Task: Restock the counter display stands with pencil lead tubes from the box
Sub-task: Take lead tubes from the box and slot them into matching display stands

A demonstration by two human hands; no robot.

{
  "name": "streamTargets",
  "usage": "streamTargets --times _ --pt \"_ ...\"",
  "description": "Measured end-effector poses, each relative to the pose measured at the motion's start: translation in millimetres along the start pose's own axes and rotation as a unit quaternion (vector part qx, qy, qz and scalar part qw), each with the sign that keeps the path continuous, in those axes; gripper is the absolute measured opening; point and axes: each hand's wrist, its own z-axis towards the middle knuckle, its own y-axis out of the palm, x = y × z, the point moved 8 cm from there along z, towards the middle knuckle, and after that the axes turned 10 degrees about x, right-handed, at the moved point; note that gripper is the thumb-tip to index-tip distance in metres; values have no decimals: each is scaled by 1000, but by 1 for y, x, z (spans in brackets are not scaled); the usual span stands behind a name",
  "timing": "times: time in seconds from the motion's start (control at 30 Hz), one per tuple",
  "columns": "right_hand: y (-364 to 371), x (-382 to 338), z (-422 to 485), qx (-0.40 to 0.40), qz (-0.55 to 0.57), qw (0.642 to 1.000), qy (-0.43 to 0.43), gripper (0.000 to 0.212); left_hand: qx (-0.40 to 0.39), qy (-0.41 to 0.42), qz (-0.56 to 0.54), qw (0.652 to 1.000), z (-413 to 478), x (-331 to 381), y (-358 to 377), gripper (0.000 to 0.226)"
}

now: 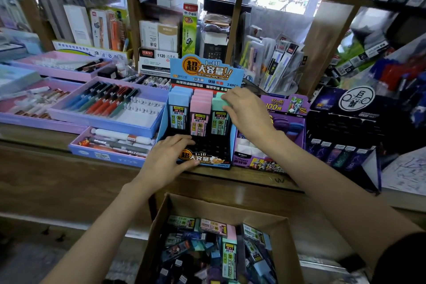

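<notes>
Cardboard box (207,205), flaps open, sits low in front of the wooden counter (69,168). Loose pencil lead tubes (213,226) lie jumbled inside it, caps blue, pink and mint.

On the counter edge just behind the box: blue display stand (205,71) with a printed header card. Three columns of tubes stand upright in its upper rows: blue-capped tubes (179,101) left, pink-capped tubes (201,104) middle, mint-capped tube (218,104) foremost on the right. The black lower rows show open slots.

Right hand (246,108) is at the right column, its fingers (228,99) curled over the mint cap and the thumb down the tube's side, pinching it.

Left hand (168,157) rests on the stand's lower left front, fingers close together and nearly straight across the front label, thumb on the black tray.

Purple display stand (265,163) touches the blue one on the right. Lilac pen tray (103,122) sits to the left.
</notes>
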Motion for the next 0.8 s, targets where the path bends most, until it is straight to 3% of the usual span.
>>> streamTargets --times 0.17,0.33,0.5,0.63,0.8 --pt "8 1 -2 8 -118 992 -51 28 6 2 7 1000 0 0 0 52" --pt "10 5 0 -6 -107 993 -51 30 -4 3 6 1000 0 2 0 54" --pt "-9 -2 -10 -8 -69 995 -72 36 2 7 -22 1000 0 16 -20 49" --pt "-40 -6 -43 15 28 999 -21 29 38 35 -45 998 -22 39 -44 37" --pt "-31 -1 -121 -112 99 988 35 23 -41 19 -77 996 -76 54 -12 30"
